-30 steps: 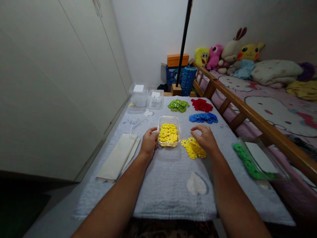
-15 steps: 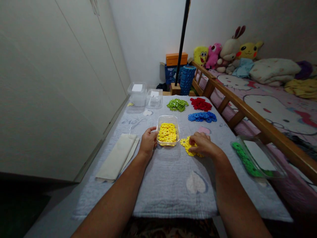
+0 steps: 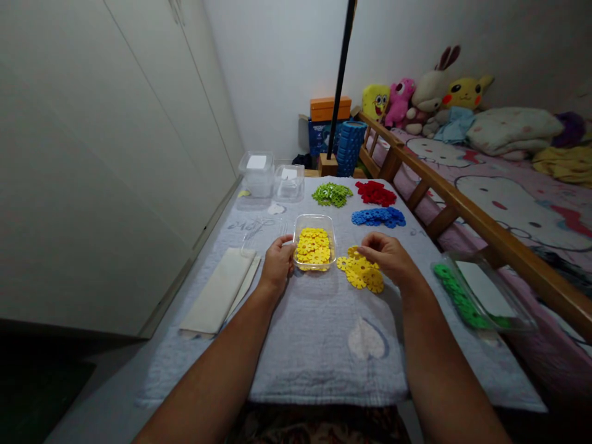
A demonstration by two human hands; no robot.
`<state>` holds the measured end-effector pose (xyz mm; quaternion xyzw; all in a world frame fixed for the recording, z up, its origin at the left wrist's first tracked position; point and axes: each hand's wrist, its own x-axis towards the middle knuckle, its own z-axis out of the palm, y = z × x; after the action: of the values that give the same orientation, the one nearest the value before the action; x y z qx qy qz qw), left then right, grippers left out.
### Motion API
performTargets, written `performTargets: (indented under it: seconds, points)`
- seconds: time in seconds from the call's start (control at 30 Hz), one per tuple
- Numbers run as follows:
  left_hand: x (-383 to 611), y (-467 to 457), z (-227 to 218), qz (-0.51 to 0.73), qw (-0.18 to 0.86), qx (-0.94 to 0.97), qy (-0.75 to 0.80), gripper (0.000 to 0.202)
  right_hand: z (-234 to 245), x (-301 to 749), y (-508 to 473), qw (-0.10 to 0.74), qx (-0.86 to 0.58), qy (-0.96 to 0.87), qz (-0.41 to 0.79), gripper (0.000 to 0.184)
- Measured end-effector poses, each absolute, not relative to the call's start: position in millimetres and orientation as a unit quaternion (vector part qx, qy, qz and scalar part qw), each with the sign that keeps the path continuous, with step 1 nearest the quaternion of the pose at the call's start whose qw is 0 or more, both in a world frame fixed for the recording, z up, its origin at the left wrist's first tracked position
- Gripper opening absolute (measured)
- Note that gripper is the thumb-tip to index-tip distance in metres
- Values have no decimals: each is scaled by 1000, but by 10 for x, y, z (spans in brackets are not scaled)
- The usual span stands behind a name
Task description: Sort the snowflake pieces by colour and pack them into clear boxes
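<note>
A clear plastic box (image 3: 333,234) holding several yellow flower-shaped discs stands mid-table. My left hand (image 3: 277,264) grips its left wall, fingers closed on the rim. A loose pile of yellow discs (image 3: 363,275) lies just right of the box. My right hand (image 3: 388,258) hovers over that pile with its fingertips pinched on a yellow disc (image 3: 354,251) lifted a little above the pile.
Green (image 3: 332,194), red (image 3: 375,193) and blue (image 3: 378,216) disc piles lie further back. Two empty clear boxes (image 3: 272,177) stand at the far left. A clear tray with green discs (image 3: 467,302) sits right. A folded cloth (image 3: 217,299) lies left. A wooden bed rail (image 3: 462,206) borders the right.
My right hand dropped onto the yellow pile, closed its fingers, and has now lifted back up pinching a disc. My left hand stayed on the box.
</note>
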<state>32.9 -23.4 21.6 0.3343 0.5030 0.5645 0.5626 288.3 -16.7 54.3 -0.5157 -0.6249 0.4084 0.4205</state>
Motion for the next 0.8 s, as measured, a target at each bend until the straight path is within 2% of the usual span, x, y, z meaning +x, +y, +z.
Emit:
performTargets:
  seconds: [0.13, 0.37, 0.5, 0.7, 0.8]
  points:
    - [329, -227, 204, 568, 556, 332, 508, 38, 542, 2638, -200, 516, -484, -570, 418, 30]
    - [332, -231, 214, 567, 562, 331, 503, 40, 457, 2305, -221, 544, -475, -571, 390, 20]
    - [335, -236, 228, 564, 564, 331, 504, 40, 413, 2256, -240, 505, -484, -612, 369, 15]
    - [330, -235, 218, 566, 561, 330, 506, 39, 435, 2475, -189, 464, -557, -643, 248, 26]
    - [328, -230, 206, 568, 558, 330, 507, 39, 420, 2697, -115, 413, -580, -672, 203, 16]
